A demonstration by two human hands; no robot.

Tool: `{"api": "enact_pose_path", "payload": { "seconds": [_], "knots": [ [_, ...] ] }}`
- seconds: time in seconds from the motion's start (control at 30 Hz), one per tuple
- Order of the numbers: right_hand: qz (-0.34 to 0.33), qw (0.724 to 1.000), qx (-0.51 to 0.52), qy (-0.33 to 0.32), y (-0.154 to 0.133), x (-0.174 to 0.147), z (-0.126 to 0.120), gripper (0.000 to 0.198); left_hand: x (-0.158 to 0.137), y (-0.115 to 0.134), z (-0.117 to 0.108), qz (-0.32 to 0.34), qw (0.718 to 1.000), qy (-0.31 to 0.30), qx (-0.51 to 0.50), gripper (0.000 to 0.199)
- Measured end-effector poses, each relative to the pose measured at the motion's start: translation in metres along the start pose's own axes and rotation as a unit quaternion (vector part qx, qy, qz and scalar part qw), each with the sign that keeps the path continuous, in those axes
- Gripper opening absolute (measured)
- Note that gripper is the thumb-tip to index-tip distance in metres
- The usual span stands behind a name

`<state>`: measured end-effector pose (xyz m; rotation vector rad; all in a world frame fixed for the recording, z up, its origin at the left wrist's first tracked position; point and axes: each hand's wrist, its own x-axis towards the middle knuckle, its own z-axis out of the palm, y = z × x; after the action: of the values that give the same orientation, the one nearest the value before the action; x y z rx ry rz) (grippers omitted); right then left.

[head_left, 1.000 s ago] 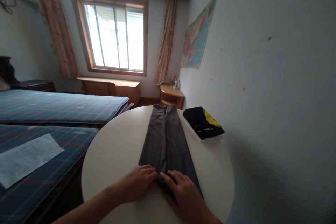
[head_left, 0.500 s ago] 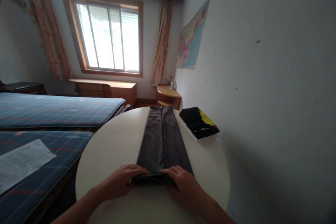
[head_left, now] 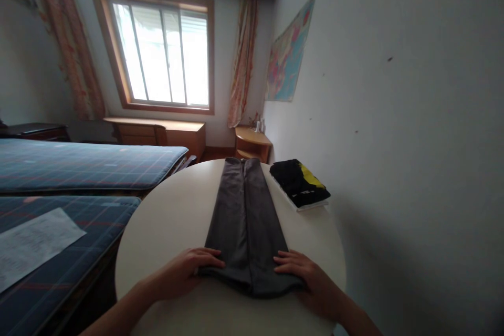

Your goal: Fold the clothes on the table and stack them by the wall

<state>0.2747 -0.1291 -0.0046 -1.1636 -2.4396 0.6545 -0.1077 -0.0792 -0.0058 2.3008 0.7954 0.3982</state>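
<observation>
A dark grey garment (head_left: 246, 220), folded into a long strip with a seam down its middle, lies lengthwise on the round white table (head_left: 169, 215). Its near end sags toward me in the middle. My left hand (head_left: 197, 265) grips the near left corner, fingers on top of the cloth and the thumb out of sight. At the near right corner my right hand (head_left: 301, 273) has its fingers over the edge, with its thumb hidden too. Right of the strip's far half rests a folded black garment (head_left: 295, 184) with a yellow print, on something white.
Two mattresses (head_left: 90, 165) with blue plaid covers lie to the left, a sheet of paper (head_left: 37, 244) on the nearer one. A white wall (head_left: 394, 168) stands close on the right. A low desk (head_left: 177, 134) is under the window, a small shelf (head_left: 252, 139) in the corner.
My right hand has shifted right, from the middle of the near edge to its right corner. The garment's near end is now wider and flatter and reaches closer to me. My left hand has barely moved.
</observation>
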Motion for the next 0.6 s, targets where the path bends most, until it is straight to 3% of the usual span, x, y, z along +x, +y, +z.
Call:
{"api": "enact_pose_path", "payload": {
  "seconds": [0.13, 0.3, 0.47, 0.6],
  "knots": [
    [0.037, 0.999, 0.007, 0.021, -0.017, -0.003, -0.006, 0.026, -0.009, 0.017, -0.005, -0.025, 0.999, 0.000, 0.041, 0.051],
    [0.086, 0.993, 0.029, 0.079, -0.016, 0.007, -0.017, 0.032, -0.006, 0.032, -0.022, -0.006, 0.998, 0.042, 0.047, 0.034],
    [0.069, 0.969, 0.126, 0.202, 0.005, 0.060, -0.047, 0.038, 0.040, 0.035, -0.063, 0.025, 0.988, 0.148, 0.040, 0.034],
    [0.042, 0.951, 0.153, 0.265, 0.029, 0.115, -0.070, 0.041, 0.089, 0.020, -0.095, 0.029, 0.975, 0.215, 0.046, 0.037]
  ]
}}
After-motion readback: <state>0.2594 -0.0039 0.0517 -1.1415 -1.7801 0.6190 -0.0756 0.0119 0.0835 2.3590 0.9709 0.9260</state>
